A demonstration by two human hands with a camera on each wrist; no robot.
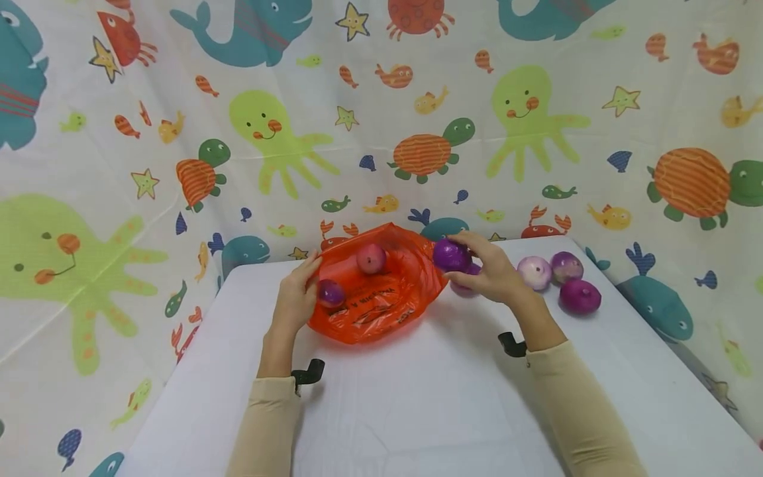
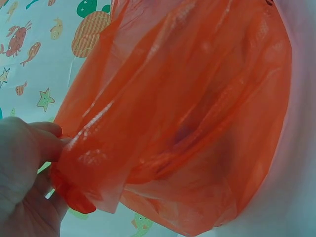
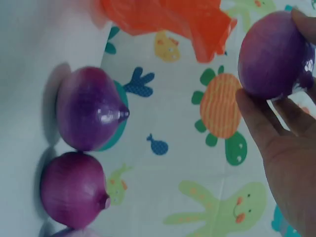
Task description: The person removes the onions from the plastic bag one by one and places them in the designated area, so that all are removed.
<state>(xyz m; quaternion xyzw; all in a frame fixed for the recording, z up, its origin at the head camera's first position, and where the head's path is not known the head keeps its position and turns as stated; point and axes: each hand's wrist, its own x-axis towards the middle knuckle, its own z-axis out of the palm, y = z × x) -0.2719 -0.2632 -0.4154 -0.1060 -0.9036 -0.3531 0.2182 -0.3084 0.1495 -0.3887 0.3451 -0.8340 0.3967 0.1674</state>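
Observation:
My left hand (image 1: 296, 291) pinches the left edge of a red-orange plastic bag (image 1: 381, 324) with printed lettering; in the left wrist view its fingers (image 2: 47, 140) grip the thin film. The mouth of the bag gapes, showing a purple onion (image 1: 330, 293) at the left and a reddish-looking onion (image 1: 371, 258) farther back. Raised at the bag's right edge, my right hand (image 1: 495, 268) holds a shiny purple onion (image 1: 451, 255) between thumb and fingers. The right wrist view shows this held onion (image 3: 274, 57) off the table. Below it, another onion (image 1: 467, 283) is partly hidden by the hand.
Toward the right edge of the white table (image 1: 417, 411) lie a pale onion (image 1: 534, 273), a purple-and-white onion (image 1: 566, 267) and a deep purple onion (image 1: 580, 297). A curtain printed with sea animals (image 1: 369, 93) hangs behind and along the sides.

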